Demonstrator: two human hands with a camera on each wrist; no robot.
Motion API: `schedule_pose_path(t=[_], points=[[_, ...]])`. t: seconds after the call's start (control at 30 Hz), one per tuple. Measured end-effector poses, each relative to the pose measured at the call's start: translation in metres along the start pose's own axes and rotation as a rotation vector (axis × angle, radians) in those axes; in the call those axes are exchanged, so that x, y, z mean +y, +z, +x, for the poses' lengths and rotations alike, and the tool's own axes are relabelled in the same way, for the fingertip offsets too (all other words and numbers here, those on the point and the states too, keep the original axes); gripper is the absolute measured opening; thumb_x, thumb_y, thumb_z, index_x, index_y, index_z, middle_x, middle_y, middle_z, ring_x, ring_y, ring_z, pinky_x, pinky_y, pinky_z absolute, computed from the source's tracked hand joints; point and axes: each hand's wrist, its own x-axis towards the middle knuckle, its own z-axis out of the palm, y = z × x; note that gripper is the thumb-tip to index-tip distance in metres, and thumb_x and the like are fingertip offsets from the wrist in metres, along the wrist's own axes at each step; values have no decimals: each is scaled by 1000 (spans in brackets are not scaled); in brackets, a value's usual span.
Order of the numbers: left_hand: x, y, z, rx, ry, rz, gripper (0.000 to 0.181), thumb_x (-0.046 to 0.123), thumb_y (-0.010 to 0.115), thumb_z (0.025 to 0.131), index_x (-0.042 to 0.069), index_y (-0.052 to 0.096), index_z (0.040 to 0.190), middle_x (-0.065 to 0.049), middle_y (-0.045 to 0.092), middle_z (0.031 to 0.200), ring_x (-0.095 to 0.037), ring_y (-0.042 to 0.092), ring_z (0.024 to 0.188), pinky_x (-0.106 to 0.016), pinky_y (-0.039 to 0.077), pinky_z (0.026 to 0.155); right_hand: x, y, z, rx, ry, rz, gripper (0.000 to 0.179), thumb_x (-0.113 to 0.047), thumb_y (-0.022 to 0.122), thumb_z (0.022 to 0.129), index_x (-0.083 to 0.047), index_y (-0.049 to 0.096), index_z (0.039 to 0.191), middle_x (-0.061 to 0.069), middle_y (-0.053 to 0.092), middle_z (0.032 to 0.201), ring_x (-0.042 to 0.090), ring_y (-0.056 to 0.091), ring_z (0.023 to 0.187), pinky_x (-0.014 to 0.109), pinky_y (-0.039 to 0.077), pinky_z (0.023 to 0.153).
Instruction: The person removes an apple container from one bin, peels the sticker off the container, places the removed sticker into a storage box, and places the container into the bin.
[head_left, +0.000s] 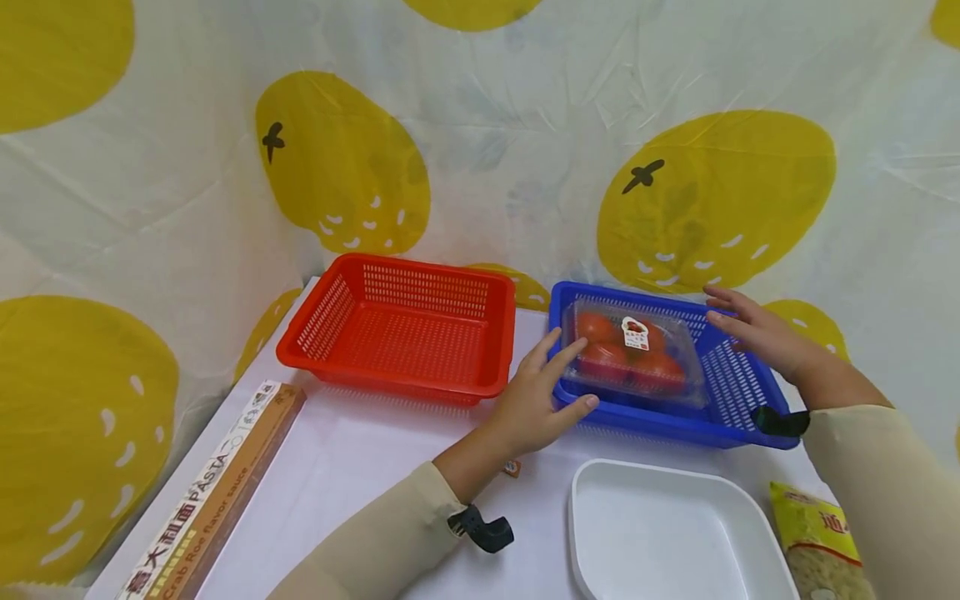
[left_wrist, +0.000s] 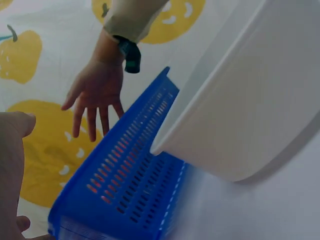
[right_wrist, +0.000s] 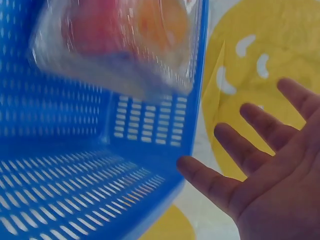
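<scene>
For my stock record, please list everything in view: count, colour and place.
Red basket: one, red, table's far left.
Blue basket: one, blue, right of red basket.
Clear box: one, transparent, in blue basket's left part.
Tomatoes: four visible, red, inside clear box.
Sticker: one, mostly white, on clear box.
Tray: one, white, nearer than blue basket.
Pasta carton: one, brown-white, table's left edge.
Bag: one, yellow, right of tray.
Small piece: one, orange-brown, by left wrist.
Table: one, white, underneath.
Cloth: count unclear, white with yellow fruit, behind.
Straps: two, dark, on wrists.
Sleeves: two, beige, on arms.
Left hand: one, bare, blue basket's left end.
Right hand: one, bare, blue basket's right end.
</scene>
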Motion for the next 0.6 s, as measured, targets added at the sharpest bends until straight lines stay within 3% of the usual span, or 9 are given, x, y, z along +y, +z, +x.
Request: schedule_pose_path(t=[0.13, 0.33, 0.6], points=[[-2, 10, 1, 30, -80, -47, 74, 55, 65, 100, 40, 36, 167, -2, 17, 178, -35, 29, 159, -68, 44, 111, 7, -5, 10, -48, 5, -23, 74, -44, 39, 114, 2, 17, 168, 37, 21, 167, 62, 27, 146, 78, 38, 109], [-10, 27, 1, 69, -222, -176, 68, 48, 67, 102, 36, 42, 164, -1, 16, 178, -32, 31, 159, -62, 44, 114, 29, 3, 25, -90, 44, 27, 73, -48, 40, 113, -5, 22, 169, 32, 23, 168, 60, 24, 148, 80, 39, 107], [-21, 41, 5, 76, -290, -229, 62, 44, 67, 104, 36, 46, 162, -2, 24, 176, -30, 36, 157, -57, 42, 118, 49, 17, 38, -98, 41, 134, 71, -46, 38, 115, -3, 20, 168, 32, 21, 167, 60, 29, 146, 77, 41, 108]])
